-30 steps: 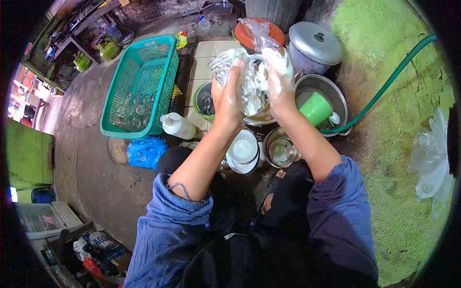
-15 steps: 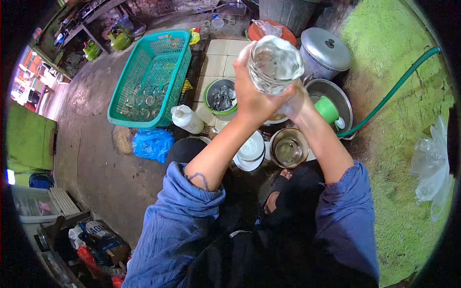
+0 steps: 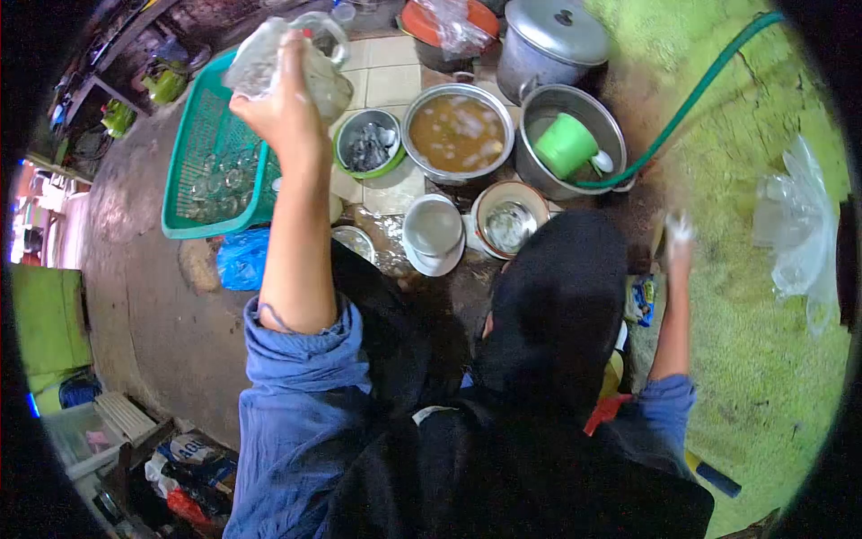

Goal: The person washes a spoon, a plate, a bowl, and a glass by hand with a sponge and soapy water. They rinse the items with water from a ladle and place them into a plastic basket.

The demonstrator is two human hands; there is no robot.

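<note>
My left hand point(image 3: 285, 121) is raised at upper left, closed around a clear glass jug point(image 3: 330, 85) with a looped handle; white foam covers it. The jug hangs in the air by the right edge of the green basket point(image 3: 175, 171), where several upturned glasses point(image 3: 224, 180) lie. Down at the right, beside the green wall, my right hand point(image 3: 680, 235) is blurred by motion, with white foam on it. Whether it holds anything cannot be made out. A small blue packet point(image 3: 641, 301) lies below it.
In front stand a pot of brownish water point(image 3: 458, 135), a metal pot point(image 3: 620, 121) with a green dipper point(image 3: 566, 145) and hose point(image 3: 709, 90), a bowl of cutlery point(image 3: 370, 148), stacked white bowls point(image 3: 434, 229), a small pot point(image 3: 510, 216) and a lidded pot point(image 3: 552, 45).
Both hands were together on the jug at upper middle. The left has carried it left toward the basket; the right has let go and dropped to the right. The view has shifted.
</note>
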